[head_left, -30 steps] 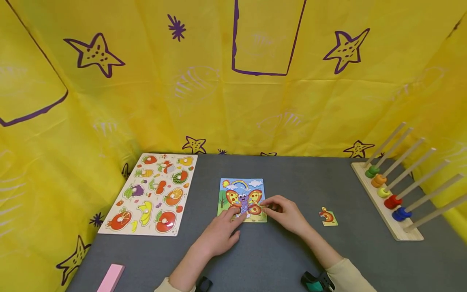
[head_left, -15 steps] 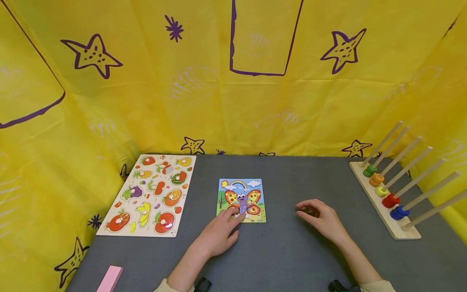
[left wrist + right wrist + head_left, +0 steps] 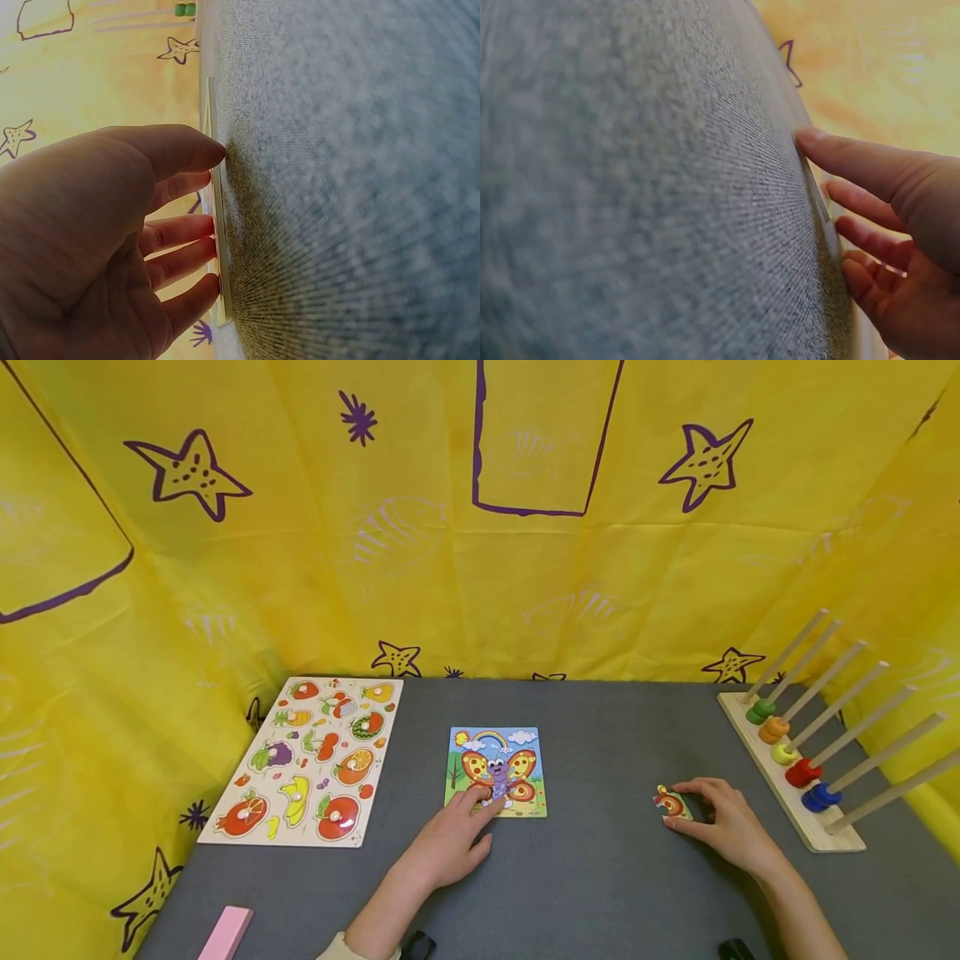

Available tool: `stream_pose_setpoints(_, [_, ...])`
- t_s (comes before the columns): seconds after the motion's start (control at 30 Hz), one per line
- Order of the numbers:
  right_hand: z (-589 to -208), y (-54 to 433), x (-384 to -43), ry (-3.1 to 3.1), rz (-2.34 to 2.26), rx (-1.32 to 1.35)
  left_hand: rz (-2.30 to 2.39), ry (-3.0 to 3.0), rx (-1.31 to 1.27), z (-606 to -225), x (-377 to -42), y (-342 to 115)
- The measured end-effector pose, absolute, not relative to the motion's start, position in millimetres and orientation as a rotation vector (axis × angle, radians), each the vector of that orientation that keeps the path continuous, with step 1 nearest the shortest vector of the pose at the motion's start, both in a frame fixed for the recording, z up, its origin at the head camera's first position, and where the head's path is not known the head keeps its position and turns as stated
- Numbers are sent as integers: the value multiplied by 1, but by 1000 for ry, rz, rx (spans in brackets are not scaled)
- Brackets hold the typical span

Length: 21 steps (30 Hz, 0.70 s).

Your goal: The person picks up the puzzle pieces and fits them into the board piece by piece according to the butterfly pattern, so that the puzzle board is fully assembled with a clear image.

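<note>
A square butterfly jigsaw puzzle (image 3: 487, 745) lies flat in the middle of the table. My left hand (image 3: 448, 843) rests its fingers on the puzzle's lower edge, covering part of the lower left. In the left wrist view, the left fingertips (image 3: 201, 225) touch the puzzle's thin board (image 3: 222, 262), with the thumb near the table. Farther right, a loose jigsaw piece (image 3: 672, 805) with a red and yellow wing pattern is pinched by my right hand (image 3: 723, 822) between thumb and forefinger, low at the table. In the right wrist view, my right hand (image 3: 907, 217) hides most of that piece.
At the left lies a wooden fruit peg board (image 3: 347, 806). A pink block (image 3: 227, 933) is near the front left. On the right stands a wooden rack (image 3: 846, 837) with tall pegs and coloured rings. Yellow cloth (image 3: 450, 577) hangs behind the grey table (image 3: 592, 893).
My right hand has left the puzzle's right side, moved right across the table, and now pinches the loose jigsaw piece. The left hand has stayed on the puzzle.
</note>
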State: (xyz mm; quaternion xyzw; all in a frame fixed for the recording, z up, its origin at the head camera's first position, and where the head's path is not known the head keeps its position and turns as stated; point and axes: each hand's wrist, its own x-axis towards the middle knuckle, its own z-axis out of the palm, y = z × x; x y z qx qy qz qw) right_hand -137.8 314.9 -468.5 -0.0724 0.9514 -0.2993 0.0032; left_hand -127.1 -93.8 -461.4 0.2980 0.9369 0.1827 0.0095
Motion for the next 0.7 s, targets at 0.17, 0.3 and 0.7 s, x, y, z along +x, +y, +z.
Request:
stream_pose_setpoints(0.17, [-468,314,-139,2967,-988,-251,577,2923,927,-461,-128,-94])
stream_pose_setpoints(0.3, [-469,313,-138,2986,-975,-189,579,2922,941,-461,-127,-95])
stream_pose_setpoints(0.7, [-471,308,-142,3040,-938,-181,605,2927,969,-458,-125,-95])
